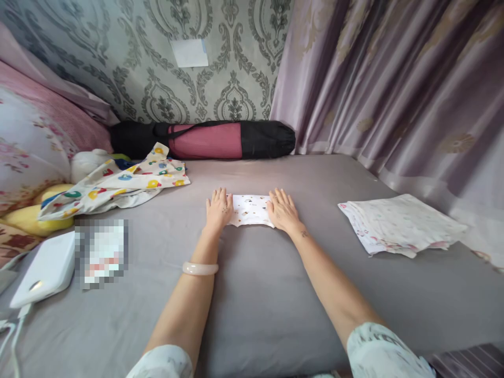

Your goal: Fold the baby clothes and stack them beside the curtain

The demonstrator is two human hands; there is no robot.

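A small white cloth [251,211] with a tiny scattered print lies flat, seemingly folded, on the grey bed sheet [271,304]. My left hand [220,209] rests flat at its left edge, fingers stretched out and pointing away from me. On the opposite edge lies my right hand [282,210], palm down with its fingers spread. Both hands touch the cloth, and neither grips it. Parts of the cloth's side edges are hidden under the hands.
At the right lies a stack of pale cloths [401,223]. A patterned garment [129,181] is spread at the left, near a white power bank [47,268] with cables and a blurred-out item [104,254]. A black and pink rolled bag [205,140] lies along the wall.
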